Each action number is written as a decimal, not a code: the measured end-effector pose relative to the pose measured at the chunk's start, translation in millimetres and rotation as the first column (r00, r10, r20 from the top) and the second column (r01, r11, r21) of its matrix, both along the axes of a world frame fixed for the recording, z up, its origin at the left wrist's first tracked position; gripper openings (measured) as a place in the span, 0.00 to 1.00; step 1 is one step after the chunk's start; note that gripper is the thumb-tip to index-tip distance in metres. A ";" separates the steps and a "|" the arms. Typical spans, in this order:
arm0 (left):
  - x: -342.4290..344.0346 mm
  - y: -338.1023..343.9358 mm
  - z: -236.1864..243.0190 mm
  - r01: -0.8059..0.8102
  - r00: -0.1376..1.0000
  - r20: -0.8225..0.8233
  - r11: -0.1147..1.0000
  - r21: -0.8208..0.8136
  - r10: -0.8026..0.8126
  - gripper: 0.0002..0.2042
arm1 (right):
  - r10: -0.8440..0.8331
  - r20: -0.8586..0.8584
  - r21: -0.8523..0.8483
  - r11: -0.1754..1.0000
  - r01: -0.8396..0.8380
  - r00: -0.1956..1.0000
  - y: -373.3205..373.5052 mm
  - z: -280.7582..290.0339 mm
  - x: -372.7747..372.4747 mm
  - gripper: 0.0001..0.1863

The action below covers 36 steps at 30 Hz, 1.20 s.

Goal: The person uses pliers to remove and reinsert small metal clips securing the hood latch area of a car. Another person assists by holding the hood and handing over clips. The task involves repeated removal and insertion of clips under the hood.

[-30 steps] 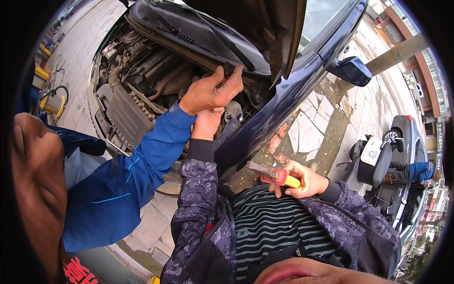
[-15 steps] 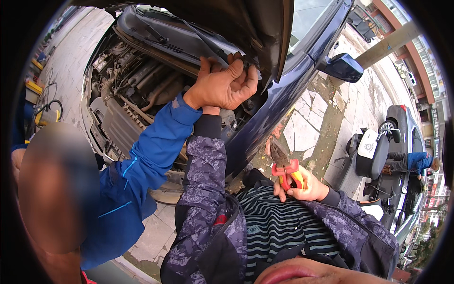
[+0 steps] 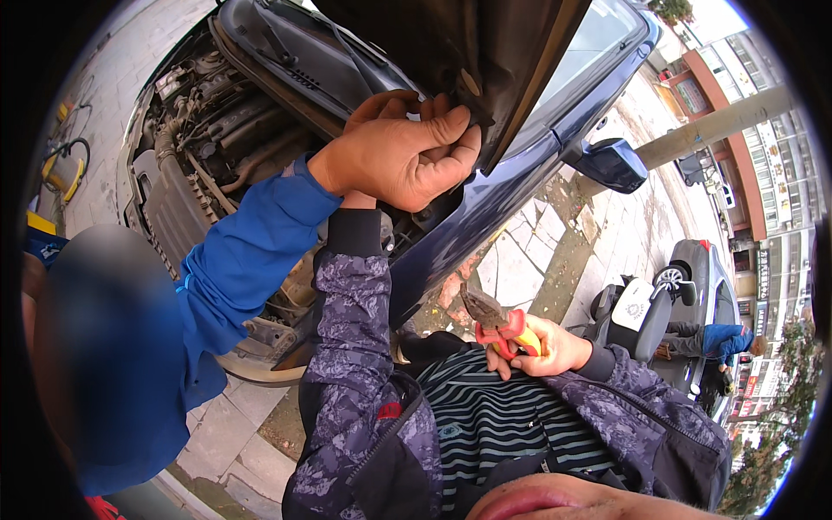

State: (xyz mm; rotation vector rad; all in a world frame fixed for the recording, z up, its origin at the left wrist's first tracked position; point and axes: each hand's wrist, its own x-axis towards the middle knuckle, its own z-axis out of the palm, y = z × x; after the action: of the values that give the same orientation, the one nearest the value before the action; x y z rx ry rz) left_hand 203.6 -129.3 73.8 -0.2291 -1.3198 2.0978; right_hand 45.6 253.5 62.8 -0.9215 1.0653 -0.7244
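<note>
My right hand (image 3: 559, 348) is closed around pliers (image 3: 501, 327) with red and yellow handles. Their dark jaws point up and to the left, in front of my striped shirt. My left hand (image 3: 357, 200) reaches up to the rear corner of the raised car bonnet (image 3: 520, 69). Mostly its wrist shows; its fingers are largely hidden behind a co-worker's hand (image 3: 403, 156), so I cannot tell what they hold. The co-worker's hand, in a blue sleeve (image 3: 251, 247), has bent fingers by the bonnet hinge (image 3: 487, 111).
An uncovered engine bay (image 3: 225, 130) lies below the bonnet. The dark blue car's wing mirror (image 3: 611, 165) sticks out at the right. The co-worker stands close on my left. Further right are a parked scooter (image 3: 637, 316), a grey car (image 3: 691, 260) and a person bending over (image 3: 719, 341).
My view has shifted, so more of the bonnet's underside shows. The co-worker's hand stays beside mine near the hinge. The pliers remain in my right hand, tilted further to the left.
</note>
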 end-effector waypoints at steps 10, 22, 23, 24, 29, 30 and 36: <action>-9.3 -6.5 -14.0 0.496 0.862 -0.169 0.728 0.473 -0.477 0.04 | 0.071 -0.028 -0.074 0.995 -0.072 0.997 -19.6 2.1 -29.1 0.31; 2.9 1.0 -21.3 0.583 0.761 -0.224 0.489 0.649 -0.609 0.09 | 0.153 -0.064 0.041 0.988 -0.151 0.986 -27.9 6.2 -35.7 0.30; 6.5 5.2 -21.9 0.575 0.728 -0.243 0.377 0.726 -0.642 0.09 | 0.156 -0.071 0.030 0.988 -0.154 0.985 -27.7 6.2 -36.5 0.32; 9.9 9.4 -22.0 0.554 0.694 -0.266 0.259 0.791 -0.669 0.09 | 0.158 -0.076 0.020 0.987 -0.157 0.984 -27.6 6.1 -37.4 0.33; 18.4 23.6 -20.3 0.319 0.941 -0.128 0.702 0.637 -0.312 0.12 | 0.137 -0.085 0.023 0.991 -0.135 0.987 -23.8 5.0 -38.9 0.37; 18.4 24.4 -20.7 0.311 0.941 -0.115 0.682 0.662 -0.317 0.12 | 0.138 -0.091 0.015 0.990 -0.138 0.986 -22.6 4.8 -39.4 0.37; 13.4 16.9 -30.5 0.342 0.912 -0.115 0.576 0.743 -0.394 0.11 | 0.143 -0.092 -0.033 0.989 -0.146 0.985 -14.7 -0.6 -44.7 0.36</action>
State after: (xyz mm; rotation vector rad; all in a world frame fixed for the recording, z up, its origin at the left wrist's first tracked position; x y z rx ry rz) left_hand 217.0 -112.4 43.2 -0.1830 -1.8768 1.0600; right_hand 1.0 238.8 62.2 -1.0627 1.0536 -0.5901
